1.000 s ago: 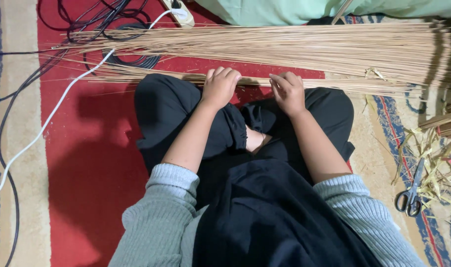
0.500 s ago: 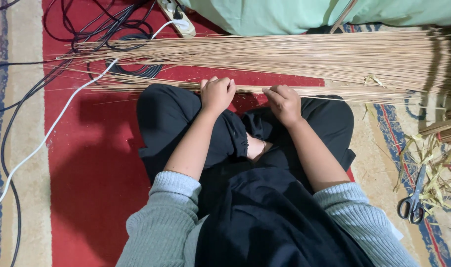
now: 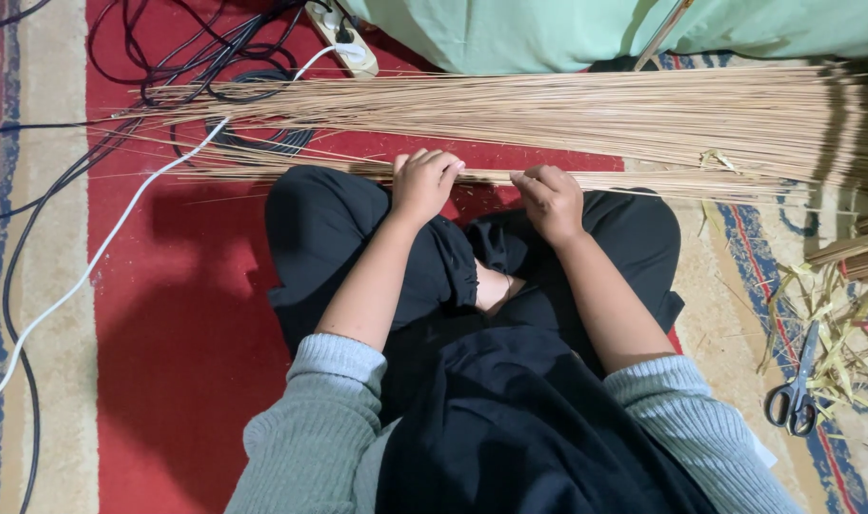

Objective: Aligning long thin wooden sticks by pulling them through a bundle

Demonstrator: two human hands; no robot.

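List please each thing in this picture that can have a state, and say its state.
left hand: closed on the thin bundle of sticks
right hand: closed on the same bundle
large pile of sticks: lying flat, spread on the carpet
scissors: lying on the floor, blades shut
power strip: plugs inserted
white cable: lying loose across the carpet
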